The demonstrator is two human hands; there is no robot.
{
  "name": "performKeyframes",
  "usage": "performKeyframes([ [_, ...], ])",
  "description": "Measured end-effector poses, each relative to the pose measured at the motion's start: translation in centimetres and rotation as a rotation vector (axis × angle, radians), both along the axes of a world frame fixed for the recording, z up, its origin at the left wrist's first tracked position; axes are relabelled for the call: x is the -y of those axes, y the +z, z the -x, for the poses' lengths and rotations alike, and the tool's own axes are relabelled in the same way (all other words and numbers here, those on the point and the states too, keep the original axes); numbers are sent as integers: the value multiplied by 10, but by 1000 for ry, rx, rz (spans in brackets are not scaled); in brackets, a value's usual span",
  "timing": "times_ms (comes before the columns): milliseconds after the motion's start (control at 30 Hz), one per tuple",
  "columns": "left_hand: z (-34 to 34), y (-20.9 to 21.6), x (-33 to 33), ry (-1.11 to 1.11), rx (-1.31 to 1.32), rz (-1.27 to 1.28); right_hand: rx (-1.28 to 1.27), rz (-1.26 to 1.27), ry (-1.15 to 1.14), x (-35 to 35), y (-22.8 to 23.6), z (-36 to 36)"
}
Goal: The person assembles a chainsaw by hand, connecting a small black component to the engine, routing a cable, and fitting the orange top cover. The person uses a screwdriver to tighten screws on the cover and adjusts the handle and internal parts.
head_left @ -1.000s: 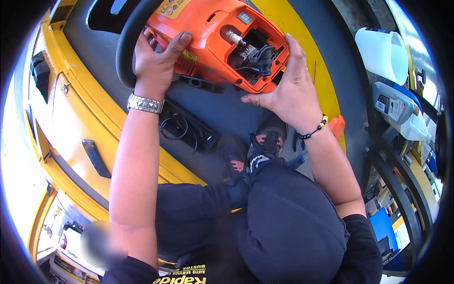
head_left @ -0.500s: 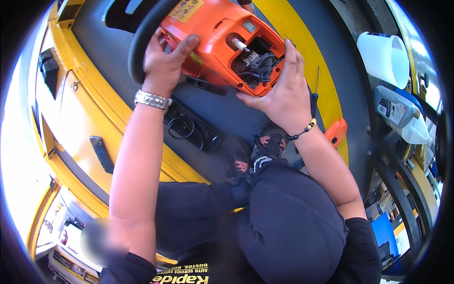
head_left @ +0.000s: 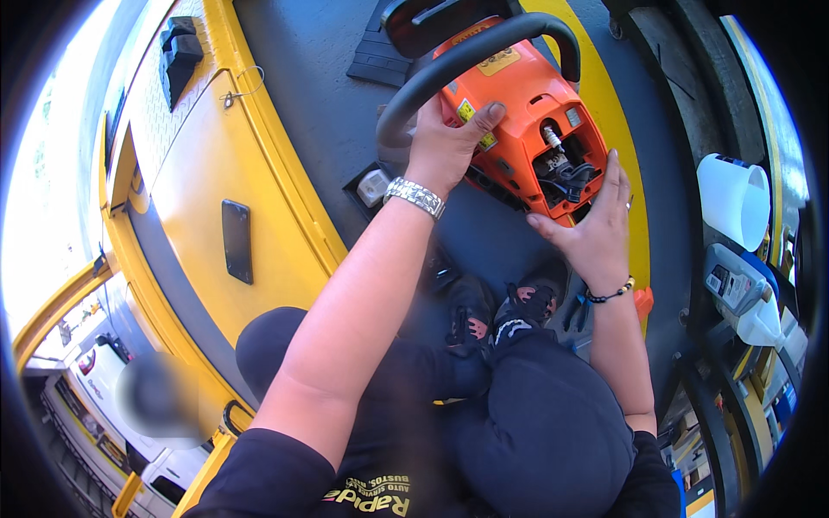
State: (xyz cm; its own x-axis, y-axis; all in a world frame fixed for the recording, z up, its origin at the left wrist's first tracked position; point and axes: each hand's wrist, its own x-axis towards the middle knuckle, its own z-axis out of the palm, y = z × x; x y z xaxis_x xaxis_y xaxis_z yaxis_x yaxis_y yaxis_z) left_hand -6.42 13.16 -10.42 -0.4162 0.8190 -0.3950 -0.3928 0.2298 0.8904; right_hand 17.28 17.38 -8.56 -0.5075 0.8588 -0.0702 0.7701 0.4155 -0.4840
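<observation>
Both my hands hold up an orange chainsaw (head_left: 509,104) at the top of the view. My left hand (head_left: 449,142) grips its left side, thumb on the orange housing, under the curved black handle (head_left: 484,50). My right hand (head_left: 598,216) is wrapped round the near end of the body, its fingers along the right edge. Between the hands, the open housing bares a white spark plug (head_left: 553,138) and a black cable with its cap (head_left: 573,180). A black hand guard (head_left: 414,26) stands at the far end.
A yellow lift platform (head_left: 190,259) at left carries a phone (head_left: 237,242) and a black block (head_left: 179,60). Pliers (head_left: 573,315) lie by my shoes; an orange part (head_left: 642,302) shows beyond my right forearm. At right stand a white bucket (head_left: 732,203) and a grey jug (head_left: 734,278).
The chainsaw sits further right and slightly lower in the picture, and more of its handle shows. The whole view has shifted too. Both hands keep their hold.
</observation>
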Motion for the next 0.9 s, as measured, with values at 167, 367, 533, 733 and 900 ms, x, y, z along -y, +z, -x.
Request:
performKeyframes([
  [167, 12, -15, 8, 49, -123, -110, -248, -103, 83, -21, 35, -2],
  [367, 14, -11, 2, -24, -11, -87, -23, -105, 193, -42, 45, 60],
  [533, 15, -10, 3, -83, 43, -47, 31, -174, 225, -42, 33, 68],
  [733, 12, -3, 1, -94, 77, -41, 99, -146, 207, -46, 36, 70],
  [900, 13, -21, 3, 6, -102, -136, -155, 94, 267, -64, 41, 50],
])
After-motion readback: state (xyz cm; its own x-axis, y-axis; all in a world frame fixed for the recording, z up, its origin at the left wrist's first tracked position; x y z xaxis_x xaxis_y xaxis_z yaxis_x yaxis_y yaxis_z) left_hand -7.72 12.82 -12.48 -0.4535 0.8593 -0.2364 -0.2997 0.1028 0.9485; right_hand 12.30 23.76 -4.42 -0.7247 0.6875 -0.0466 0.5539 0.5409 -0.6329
